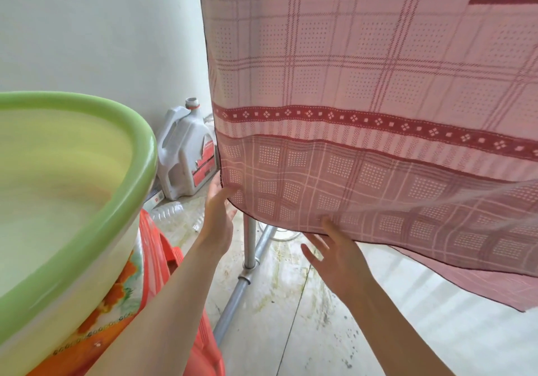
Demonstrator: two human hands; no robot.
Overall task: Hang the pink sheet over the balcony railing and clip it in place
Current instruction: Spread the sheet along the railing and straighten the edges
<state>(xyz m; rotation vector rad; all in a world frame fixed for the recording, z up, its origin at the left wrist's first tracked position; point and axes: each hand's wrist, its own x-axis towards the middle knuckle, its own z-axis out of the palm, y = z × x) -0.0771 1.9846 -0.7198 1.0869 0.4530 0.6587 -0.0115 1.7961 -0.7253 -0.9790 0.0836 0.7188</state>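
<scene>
The pink sheet hangs down the right of the frame. The left hand pinches its lower left corner; the right hand, fingers spread, touches its hem.

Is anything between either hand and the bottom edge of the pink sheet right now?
Nothing visible. The left hand pinches the pink sheet at its lower left corner. The right hand is open just under the bottom hem, fingertips touching it. The metal pole stands behind the hem, between the hands, not in their way.
</scene>
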